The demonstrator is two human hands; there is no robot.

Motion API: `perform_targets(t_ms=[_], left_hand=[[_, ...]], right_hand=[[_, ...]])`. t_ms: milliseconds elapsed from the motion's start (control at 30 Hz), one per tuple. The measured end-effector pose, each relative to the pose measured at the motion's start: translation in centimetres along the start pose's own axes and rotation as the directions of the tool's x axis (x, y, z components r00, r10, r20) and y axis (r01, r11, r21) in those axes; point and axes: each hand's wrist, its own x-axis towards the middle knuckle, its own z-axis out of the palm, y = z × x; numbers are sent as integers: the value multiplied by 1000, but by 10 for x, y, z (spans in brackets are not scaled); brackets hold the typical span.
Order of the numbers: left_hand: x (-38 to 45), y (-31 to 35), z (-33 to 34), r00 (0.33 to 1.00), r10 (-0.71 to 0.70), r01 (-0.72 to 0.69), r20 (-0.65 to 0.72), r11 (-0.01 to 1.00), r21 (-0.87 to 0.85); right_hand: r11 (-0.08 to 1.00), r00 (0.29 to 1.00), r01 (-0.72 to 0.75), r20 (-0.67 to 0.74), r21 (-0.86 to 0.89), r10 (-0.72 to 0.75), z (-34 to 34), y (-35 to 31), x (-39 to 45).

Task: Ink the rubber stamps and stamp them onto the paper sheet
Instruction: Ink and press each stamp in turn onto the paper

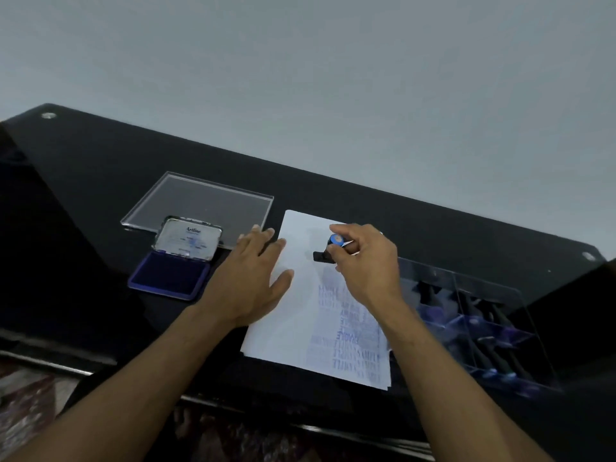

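On a black table (333,191) a white paper sheet (300,315) lies between the two hands, its lower right part crowded with blue stamped words, the upper part still blank. The right hand (366,261) grips a rubber stamp (328,251) with curled fingers and thumb around its handle, whose round blue cap faces up; the dark base of the stamp sits at the blank upper area of the sheet, though whether it presses the paper or hangs just above cannot be told. The left hand (256,278) lies flat with straight, spread fingers on the sheet's left edge, partly on the table. Left of it rests an open ink pad (170,276) with a dark blue cushion and its lid tilted up, and beyond that a clear acrylic plate (203,198). To the right of the sheet stands a clear compartment tray (520,295) holding more black-handled stamps (496,355).
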Motion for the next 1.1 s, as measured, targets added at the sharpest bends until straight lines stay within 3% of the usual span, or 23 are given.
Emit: perform_targets(t_ms=[233,833,1100], left_hand=[[34,20,16,999,13,-12,43,1000,-29],[90,18,39,991,12,-4,130,998,-60],[94,9,49,992,50,-52,120,999,12]], right_hand=[[998,999,28,-39,-63,-31,-20,20,22],[986,1000,27,16,-167,-24,-10,28,62],[978,998,12,64,-209,2,-6,29,68]])
